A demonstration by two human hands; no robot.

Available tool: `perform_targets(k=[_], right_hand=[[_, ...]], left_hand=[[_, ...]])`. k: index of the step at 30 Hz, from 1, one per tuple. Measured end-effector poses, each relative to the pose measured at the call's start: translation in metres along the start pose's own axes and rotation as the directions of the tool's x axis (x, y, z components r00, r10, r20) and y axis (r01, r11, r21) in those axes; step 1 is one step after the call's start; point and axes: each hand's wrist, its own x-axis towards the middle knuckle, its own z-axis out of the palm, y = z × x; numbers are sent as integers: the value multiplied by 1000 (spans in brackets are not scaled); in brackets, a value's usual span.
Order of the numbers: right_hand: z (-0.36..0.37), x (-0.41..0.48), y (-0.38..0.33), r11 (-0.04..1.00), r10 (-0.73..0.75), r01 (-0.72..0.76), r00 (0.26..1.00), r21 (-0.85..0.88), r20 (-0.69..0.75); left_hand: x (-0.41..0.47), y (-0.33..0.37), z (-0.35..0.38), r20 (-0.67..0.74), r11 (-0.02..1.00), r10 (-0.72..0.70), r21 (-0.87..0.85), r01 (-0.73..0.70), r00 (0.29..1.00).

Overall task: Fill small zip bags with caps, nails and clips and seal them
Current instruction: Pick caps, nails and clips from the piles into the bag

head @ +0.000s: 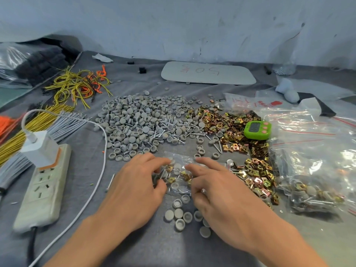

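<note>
Working over a cloth-covered tabletop (pixel 84 143). Along the right edge: big clear bag (pixel 312 170) of finished packs. Mid-tabletop: caps (pixel 138 120) heaped left of centre, clips (pixel 227 124) to their right and spilling toward the front, nails (pixel 169 130) mixed in between.

Left hand (pixel 134 189) and right hand (pixel 217 189) near the front edge, both gripping the small zip bag (pixel 179 176) between them. Left fingers curled on its left side, right fingers on its right side with the index stretched over the top. Bag already loaded with clips, caps and at least one nail. Probably closing the zip.

Risks:
- catching a clip or nail shank in the zip track, leaving a gap
- pressing on a nail point, puncturing the film
- sweeping the loose caps (pixel 181 214) off the front edge with the wrists
- miscounting from mixed heaps

Hard to read: zip line lost in glare, so sealed or not, cannot tell. Count inside unclear. Thumbs mostly hidden. Right-edge bags cut off by the frame.
</note>
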Motion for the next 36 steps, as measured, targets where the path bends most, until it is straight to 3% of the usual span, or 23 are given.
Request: perform_targets(k=[5,18,21,23,25,27,30,32,36], right_hand=[[2,2,-2,999,-11,9,999,45,34],[-18,-5,16,961,251,-223,951,162,-181],[-23,-8,23,936,345,-309,901,169,-263],[-28,-10,30,906,422,-368,824,208,-378],[-33,-11,36,864,501,-409,754,293,-425],[-34,-11,37,804,572,-412,735,430,-365],[-32,-8,29,581,638,-306,747,755,-188],[-28,-5,20,445,624,-236,773,864,-110],[-23,5,9,359,610,-172,787,917,-91]], left_hand=[[0,3,3,10,1000,-5,20,4,1000],[-1,4,0,113,997,-4,79,-5,994],[0,4,0,102,998,-33,65,26,994],[0,7,1,92,998,-37,48,33,995],[0,12,1,69,999,-20,41,17,997],[2,17,0,18,1000,-5,29,5,1000],[5,32,-3,-55,987,-30,-157,21,998],[7,48,-3,-40,950,-53,-309,38,998],[12,72,-1,-60,909,-90,-413,57,994]])
